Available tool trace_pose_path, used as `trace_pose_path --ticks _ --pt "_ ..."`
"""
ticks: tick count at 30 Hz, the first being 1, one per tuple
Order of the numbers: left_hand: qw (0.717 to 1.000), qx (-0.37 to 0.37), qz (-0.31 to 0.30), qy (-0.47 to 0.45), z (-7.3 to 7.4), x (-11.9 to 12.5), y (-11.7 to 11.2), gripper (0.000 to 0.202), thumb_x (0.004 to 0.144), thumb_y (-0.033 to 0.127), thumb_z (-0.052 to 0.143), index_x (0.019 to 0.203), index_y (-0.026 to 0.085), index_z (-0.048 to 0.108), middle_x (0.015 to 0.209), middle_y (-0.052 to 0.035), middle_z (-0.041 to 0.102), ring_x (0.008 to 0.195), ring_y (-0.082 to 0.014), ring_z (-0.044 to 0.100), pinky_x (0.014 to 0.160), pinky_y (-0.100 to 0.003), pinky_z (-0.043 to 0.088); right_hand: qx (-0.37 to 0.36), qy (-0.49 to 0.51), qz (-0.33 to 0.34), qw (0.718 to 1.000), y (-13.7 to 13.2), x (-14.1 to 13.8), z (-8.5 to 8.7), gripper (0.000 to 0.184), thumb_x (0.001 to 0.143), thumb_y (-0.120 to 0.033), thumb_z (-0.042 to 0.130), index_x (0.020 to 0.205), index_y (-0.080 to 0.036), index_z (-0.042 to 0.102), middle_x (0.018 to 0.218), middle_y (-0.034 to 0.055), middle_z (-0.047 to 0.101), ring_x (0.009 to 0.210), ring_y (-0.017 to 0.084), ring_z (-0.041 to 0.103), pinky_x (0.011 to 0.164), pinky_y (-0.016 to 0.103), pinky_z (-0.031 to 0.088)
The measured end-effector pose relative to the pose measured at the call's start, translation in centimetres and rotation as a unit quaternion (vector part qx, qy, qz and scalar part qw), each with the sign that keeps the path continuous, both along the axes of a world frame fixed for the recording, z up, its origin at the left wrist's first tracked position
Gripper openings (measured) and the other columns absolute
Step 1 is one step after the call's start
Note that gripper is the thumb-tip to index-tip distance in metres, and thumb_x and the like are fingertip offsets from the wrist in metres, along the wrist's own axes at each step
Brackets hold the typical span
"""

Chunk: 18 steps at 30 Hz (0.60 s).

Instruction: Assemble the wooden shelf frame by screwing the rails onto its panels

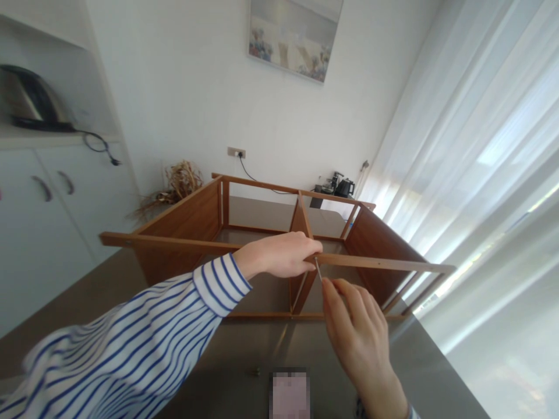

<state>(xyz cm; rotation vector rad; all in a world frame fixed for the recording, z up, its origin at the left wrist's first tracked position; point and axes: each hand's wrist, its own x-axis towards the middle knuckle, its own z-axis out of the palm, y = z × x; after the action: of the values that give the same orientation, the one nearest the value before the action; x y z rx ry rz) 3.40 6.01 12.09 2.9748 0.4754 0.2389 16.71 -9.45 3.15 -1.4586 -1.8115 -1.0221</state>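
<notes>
A brown wooden shelf frame (pixel 379 262) lies on its side on the table, with panels across its two ends and its middle. My left hand (pixel 279 254) is closed around the front rail where the middle panel meets it. Pinched between the fingertips of my right hand (pixel 358 326) is a thin metal hex key (pixel 318 271). Its upper end touches the front face of the rail, right beside my left fingertips. The fastener at that spot is too small to make out, and my fingers hide part of the joint.
A phone (pixel 290 369) lies at the table's near edge, with a small metal piece (pixel 257 371) to its left. Dried stalks (pixel 181 181) and a black kettle (pixel 345 187) stand beyond the frame. Cabinets (pixel 56 203) are on the left, a white curtain (pixel 480 145) on the right.
</notes>
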Motion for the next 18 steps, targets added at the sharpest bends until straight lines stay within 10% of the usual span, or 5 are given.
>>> trace_pose_path --ticks 7,15,18 --pt "1.0 0.001 0.002 0.003 0.0 0.0 0.0 0.014 0.086 0.033 0.056 0.088 0.02 0.058 0.08 -0.0042 0.064 0.072 -0.0185 0.063 0.058 -0.026 0.039 -0.036 0.249 0.068 0.965 0.5 -1.9 0.1 0.021 0.09 -0.016 0.052 0.106 -0.017 0.065 0.083 0.008 0.069 0.071 0.018 0.065 0.065 0.03 0.053" --pt "1.0 -0.003 0.0 0.002 0.2 0.0 -0.2 0.008 0.084 0.027 0.056 0.082 0.02 0.056 0.072 -0.0022 0.061 0.062 -0.0154 0.059 0.052 -0.024 0.035 -0.029 0.774 0.302 0.556 2.9 -5.5 -0.6 0.017 0.081 -0.031 0.065 0.093 -0.021 0.057 0.081 0.0038 0.07 0.062 0.014 0.065 0.058 0.028 0.054" --pt "1.0 -0.005 -0.004 -0.003 0.2 0.0 -0.2 0.007 0.084 0.026 0.055 0.08 0.02 0.055 0.07 -0.0018 0.06 0.061 -0.0151 0.059 0.051 -0.024 0.035 0.007 0.794 0.329 0.512 3.4 -6.2 -1.3 0.015 0.083 -0.03 0.063 0.095 -0.022 0.059 0.088 0.0053 0.07 0.069 0.013 0.066 0.062 0.028 0.055"
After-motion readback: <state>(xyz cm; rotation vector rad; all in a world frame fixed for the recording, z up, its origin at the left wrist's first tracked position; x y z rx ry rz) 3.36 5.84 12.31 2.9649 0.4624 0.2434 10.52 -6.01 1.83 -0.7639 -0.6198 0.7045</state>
